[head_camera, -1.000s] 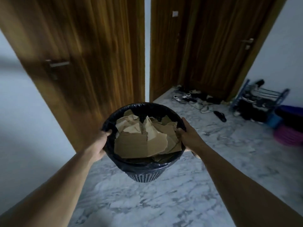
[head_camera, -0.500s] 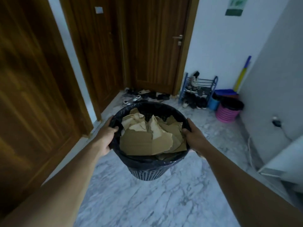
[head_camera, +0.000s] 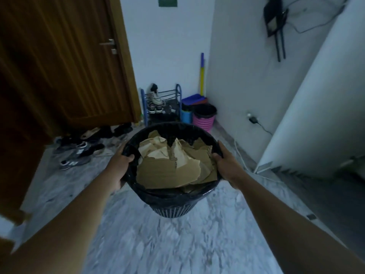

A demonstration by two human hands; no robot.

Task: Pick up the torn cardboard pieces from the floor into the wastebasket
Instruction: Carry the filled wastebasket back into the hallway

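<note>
Two hands on the wastebasket [head_camera: 172, 209], one on each side of the rim. The left hand [head_camera: 120, 167] grips the left edge with its thumb hooked over the black liner [head_camera: 167, 195] and its fingers curled under on the outside. The right hand [head_camera: 227, 167] grips the opposite edge the same way.

The basket is held off the floor [head_camera: 177, 246], out in front of us and roughly upright. The torn cardboard pieces [head_camera: 169, 172] are inside it, stacked close to the rim. We see none lying on the floor from here.

We judge the gathering is done and the step in hand is carrying or setting down the full basket. To do it well:
- We hold the rim level, because the top sheets sit high and could slide out on a tilt.
- We keep the two grips opposite each other and don't drag the liner off the edge.
- We steer between the shoes [head_camera: 79, 153] on the left and the white cable [head_camera: 244, 158] on the right.
- We lower it straight onto bare marble and let go only once the base sits flat.
</note>
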